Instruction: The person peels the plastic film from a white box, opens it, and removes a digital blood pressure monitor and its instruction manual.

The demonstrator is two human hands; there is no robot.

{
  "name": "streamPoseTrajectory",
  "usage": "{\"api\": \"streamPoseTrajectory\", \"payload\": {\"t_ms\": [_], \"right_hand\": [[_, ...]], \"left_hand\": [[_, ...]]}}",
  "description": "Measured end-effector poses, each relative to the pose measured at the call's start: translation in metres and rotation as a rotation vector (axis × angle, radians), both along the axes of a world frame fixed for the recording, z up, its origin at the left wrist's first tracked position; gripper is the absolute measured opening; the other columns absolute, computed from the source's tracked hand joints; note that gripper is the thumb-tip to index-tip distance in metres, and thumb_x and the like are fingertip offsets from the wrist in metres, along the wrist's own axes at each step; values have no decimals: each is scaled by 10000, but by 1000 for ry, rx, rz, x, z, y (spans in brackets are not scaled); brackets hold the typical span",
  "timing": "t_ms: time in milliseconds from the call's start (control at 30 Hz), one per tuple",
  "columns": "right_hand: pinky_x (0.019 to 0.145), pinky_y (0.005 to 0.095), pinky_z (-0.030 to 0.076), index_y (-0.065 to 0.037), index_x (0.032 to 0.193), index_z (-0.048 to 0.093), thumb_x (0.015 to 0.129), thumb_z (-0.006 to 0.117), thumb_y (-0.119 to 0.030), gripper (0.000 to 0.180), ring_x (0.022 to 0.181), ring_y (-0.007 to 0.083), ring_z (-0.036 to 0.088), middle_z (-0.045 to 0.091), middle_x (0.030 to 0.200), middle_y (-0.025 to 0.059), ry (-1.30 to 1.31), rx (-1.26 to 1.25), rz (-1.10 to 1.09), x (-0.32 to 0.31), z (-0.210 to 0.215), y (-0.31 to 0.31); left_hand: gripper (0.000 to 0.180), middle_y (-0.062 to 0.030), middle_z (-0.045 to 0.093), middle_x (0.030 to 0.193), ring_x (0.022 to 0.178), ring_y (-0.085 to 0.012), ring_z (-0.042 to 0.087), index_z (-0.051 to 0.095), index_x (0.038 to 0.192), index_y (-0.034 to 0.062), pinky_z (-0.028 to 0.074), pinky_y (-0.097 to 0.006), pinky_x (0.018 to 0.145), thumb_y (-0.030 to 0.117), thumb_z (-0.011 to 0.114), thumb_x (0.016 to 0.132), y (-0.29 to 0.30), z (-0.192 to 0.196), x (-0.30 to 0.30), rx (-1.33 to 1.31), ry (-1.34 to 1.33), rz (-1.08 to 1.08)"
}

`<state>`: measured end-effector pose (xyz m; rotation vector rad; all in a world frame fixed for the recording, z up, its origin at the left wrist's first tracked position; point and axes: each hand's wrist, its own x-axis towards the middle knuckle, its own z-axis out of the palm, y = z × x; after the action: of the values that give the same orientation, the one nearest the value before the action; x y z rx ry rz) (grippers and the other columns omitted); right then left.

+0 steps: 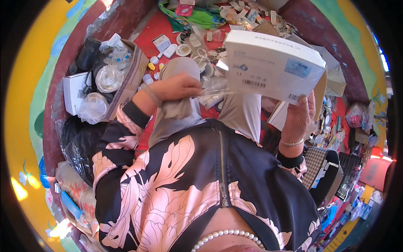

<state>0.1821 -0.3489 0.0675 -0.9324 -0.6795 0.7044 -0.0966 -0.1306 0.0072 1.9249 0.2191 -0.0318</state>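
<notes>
1. A white box (268, 67) is held up in the air, far and slightly right of the person's lap, above the cluttered red floor covering (161, 27).
2. Its long axis runs left to right, with the right end tipped somewhat nearer; one broad face is turned up toward the person and a narrow side shows along the far edge.
3. On that face, a barcode (253, 83) sits by the near edge, and a bluish label (299, 68) lies toward the right end.
4. The right hand (301, 111) is clamped on the box's near right corner; some of its fingers are hidden.
5. The left hand (184, 87) is closed on clear plastic (218, 91), which stretches right to the box's near left part. The two hands are well apart.
6. Below the box are the person's knees in grey trousers (241, 113).
7. To the left stands a carton (129, 84) with bagged white goods, a smaller white carton (75, 94) just beside it; nearer is a black plastic bag (82, 145).
8. At the far side lie a green cloth (197, 21) with a pink packet (184, 9) on it, and, farther right, a heap of small packets (256, 17).
</notes>
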Motion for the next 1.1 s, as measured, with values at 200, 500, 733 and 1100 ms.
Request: {"api": "streamPoseTrajectory", "payload": {"t_ms": [200, 500, 733, 1100], "right_hand": [[966, 295, 447, 48, 1312, 495, 919, 618, -128, 448, 1110, 175, 584, 598, 1236, 99, -40, -157, -28, 1, -7, 15], [911, 312, 489, 40, 1225, 561, 946, 587, -186, 360, 1005, 161, 620, 646, 1121, 93, 166, -245, 195, -8, -17, 31], [893, 326, 507, 38, 1172, 583, 950, 586, -222, 343, 955, 175, 641, 657, 1075, 101, 156, -219, 162, -20, -10, 31], [844, 338, 534, 31, 1146, 599, 946, 590, -247, 343, 946, 173, 638, 655, 1050, 99, 200, -364, 100, 0, -39, 29]], "left_hand": [[239, -34, 533, 681, 595, -108, 477, 548, 805, 27, 420, -258, 555, 210, 535, 958, -35, 52, -36, -765, -128, 584], [262, -31, 463, 689, 522, -113, 405, 477, 840, 61, 357, -257, 459, 274, 469, 993, -46, 37, -45, -1413, -738, 552], [202, -34, 461, 742, 596, -148, 457, 496, 859, 73, 408, -278, 549, 233, 471, 980, -38, 36, -43, -1620, -868, 500], [619, -102, 625, 901, 737, -167, 570, 509, 1170, 2, 484, -290, 720, 394, 771, 769, -40, 45, -12, -67, -677, 900]]}}
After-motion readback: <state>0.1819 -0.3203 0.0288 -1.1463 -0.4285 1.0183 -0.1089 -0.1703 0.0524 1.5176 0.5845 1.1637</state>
